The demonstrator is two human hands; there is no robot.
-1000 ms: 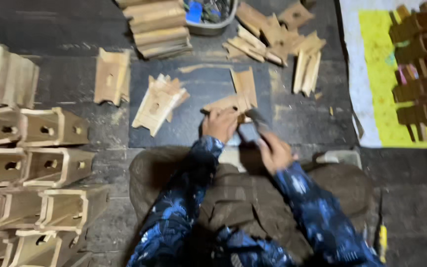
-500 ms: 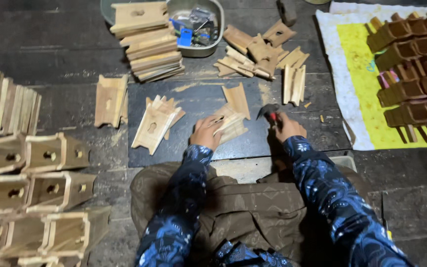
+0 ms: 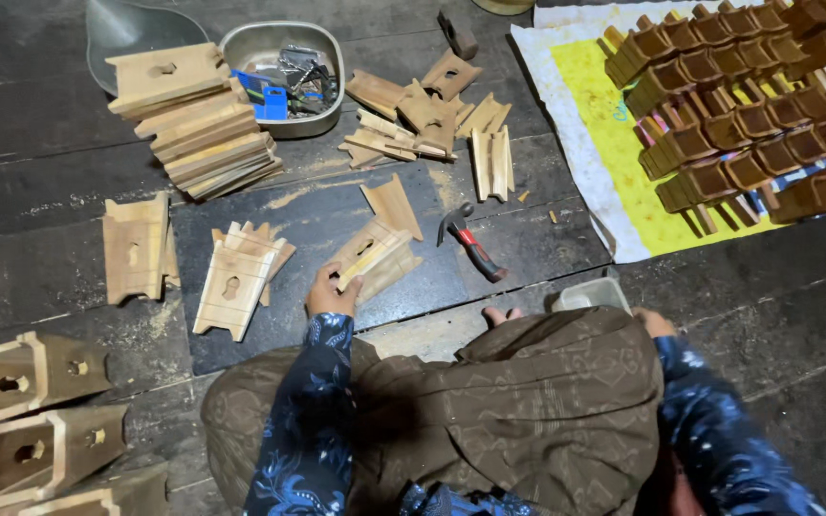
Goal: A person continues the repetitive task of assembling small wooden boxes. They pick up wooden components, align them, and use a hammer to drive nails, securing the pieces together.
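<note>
Left hand (image 3: pixel 333 291) is closing on the wood piece (image 3: pixel 373 256) at frame centre, its long axis running up-right from the hand. Right hand (image 3: pixel 657 323) at the grey tub (image 3: pixel 590 293); grip unclear. Hammer (image 3: pixel 470 243) is lying between.

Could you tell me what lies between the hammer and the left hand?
In the head view, the wooden piece that the left hand touches; beyond it, bare dark board up to the hammer.
</note>
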